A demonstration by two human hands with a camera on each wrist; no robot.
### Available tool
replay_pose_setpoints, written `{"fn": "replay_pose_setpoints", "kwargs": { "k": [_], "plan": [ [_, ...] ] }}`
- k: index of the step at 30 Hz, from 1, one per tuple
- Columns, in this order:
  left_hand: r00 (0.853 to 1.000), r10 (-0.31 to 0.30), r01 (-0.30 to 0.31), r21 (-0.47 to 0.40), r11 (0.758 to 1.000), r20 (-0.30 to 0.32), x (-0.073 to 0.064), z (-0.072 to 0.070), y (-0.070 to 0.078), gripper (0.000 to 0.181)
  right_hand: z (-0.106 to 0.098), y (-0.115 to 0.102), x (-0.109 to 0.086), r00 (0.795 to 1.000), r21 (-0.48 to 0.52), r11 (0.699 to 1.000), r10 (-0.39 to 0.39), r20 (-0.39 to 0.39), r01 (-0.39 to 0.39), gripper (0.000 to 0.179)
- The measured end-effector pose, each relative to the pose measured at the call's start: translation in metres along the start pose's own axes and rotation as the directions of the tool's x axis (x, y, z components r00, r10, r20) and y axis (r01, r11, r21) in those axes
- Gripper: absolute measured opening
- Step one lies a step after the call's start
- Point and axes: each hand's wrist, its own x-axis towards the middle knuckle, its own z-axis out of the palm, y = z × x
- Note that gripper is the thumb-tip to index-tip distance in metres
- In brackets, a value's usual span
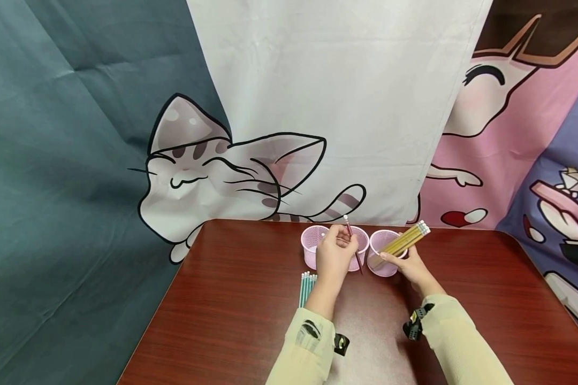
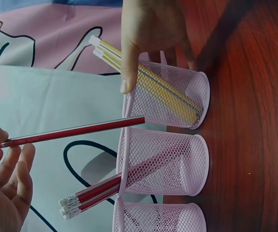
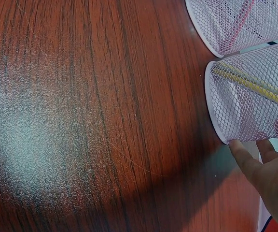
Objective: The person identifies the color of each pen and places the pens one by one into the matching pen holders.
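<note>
My left hand (image 1: 334, 254) pinches a red pencil (image 2: 81, 130) between thumb and fingers. The pencil's lower end shows near the rim of the middle pink mesh cup (image 2: 197, 174), and this cup holds several red pencils (image 2: 100, 189) leaning with their white eraser ends out. To the right, my right hand (image 1: 416, 270) grips the right pink mesh cup (image 3: 245, 111), thumb over its rim and fingers around its outer side. Several yellow pencils (image 1: 404, 239) lean inside that cup.
A third pink mesh cup (image 1: 310, 258) stands at the left of the row, partly behind my left hand. Several green pencils (image 1: 306, 289) lie on the brown wooden table (image 1: 236, 299) beside my left forearm. A printed cloth (image 1: 356, 107) hangs right behind the table's back edge.
</note>
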Motion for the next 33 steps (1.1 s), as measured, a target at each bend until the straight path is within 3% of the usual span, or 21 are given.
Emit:
{"fn": "replay_pose_setpoints", "kwargs": {
  "k": [9, 23, 33],
  "plan": [
    [0.997, 0.025, -0.027, -0.025, 0.999, -0.074, 0.003, -0.004, -0.001, 0.013, -0.001, 0.007, 0.003, 1.000, 0.006, 1.000, -0.015, -0.010, 0.015, 0.088],
    [0.989, 0.029, -0.034, -0.032, 0.999, -0.146, 0.003, -0.006, -0.005, 0.017, 0.002, -0.016, -0.005, 0.999, 0.019, 0.999, 0.026, 0.021, -0.027, 0.084],
    [0.987, 0.030, -0.030, 0.008, 1.000, -0.157, 0.000, -0.002, -0.011, 0.015, -0.002, -0.001, 0.002, 0.999, 0.030, 0.999, 0.030, 0.025, -0.031, 0.082]
  ]
}}
